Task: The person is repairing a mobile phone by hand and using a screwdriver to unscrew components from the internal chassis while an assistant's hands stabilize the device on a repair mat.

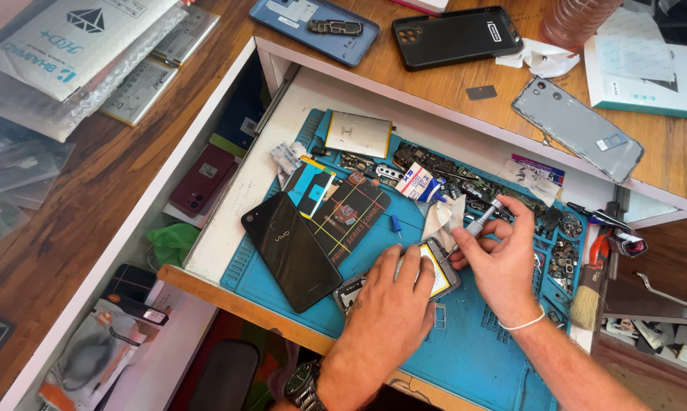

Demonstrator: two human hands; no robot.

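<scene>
My wooden desk [92, 198] fills left and top of frame. White pull-out drawer tray [229, 228] at centre. Open side drawer [655, 320] at lower right. Even daylight, soft shadows.

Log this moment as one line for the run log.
left hand: flat on opened phone | right hand: holds screwdriver, tip at phone | surface: blue work mat

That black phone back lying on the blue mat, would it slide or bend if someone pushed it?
The black phone back looks glossy and flat, so it would probably slide easily, though the blue mat may grip it. It seems thin, so likely light and slightly flexible. One corner overhangs the mat's edge, so a push there might tip it.
</scene>
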